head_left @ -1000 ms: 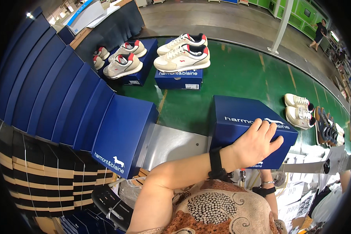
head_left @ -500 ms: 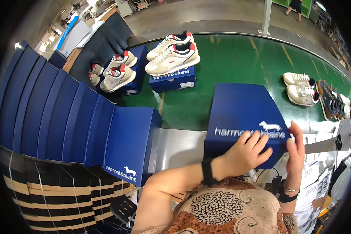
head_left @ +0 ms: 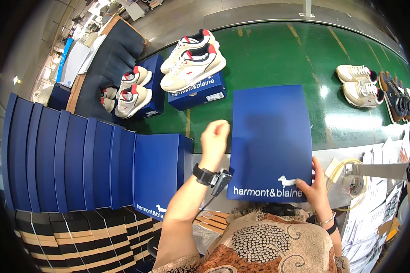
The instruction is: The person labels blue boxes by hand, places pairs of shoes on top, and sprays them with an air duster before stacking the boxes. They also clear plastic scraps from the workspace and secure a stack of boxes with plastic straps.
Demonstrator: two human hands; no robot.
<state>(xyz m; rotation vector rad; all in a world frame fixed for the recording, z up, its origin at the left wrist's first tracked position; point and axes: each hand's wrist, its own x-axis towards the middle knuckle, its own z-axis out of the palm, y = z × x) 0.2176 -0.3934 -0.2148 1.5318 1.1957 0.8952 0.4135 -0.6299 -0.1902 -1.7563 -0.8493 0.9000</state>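
Blue shoebox lid [head_left: 269,136] is gripped at its near corner by right hand [head_left: 315,187]. Left hand [head_left: 215,138], fingers curled, is pressed against its left edge. Lid is held above green conveyor belt [head_left: 278,59].

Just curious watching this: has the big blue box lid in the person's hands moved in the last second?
Yes. The blue lid has tipped up flat toward the camera, off the green belt.

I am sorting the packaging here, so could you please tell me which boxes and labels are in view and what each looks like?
Flat box lid: navy rectangle with white print, held between left hand and right hand.
Row of lids: navy, upright, at left.
Shoe box: navy, on the green belt, white label on its end, cream sneakers on top.
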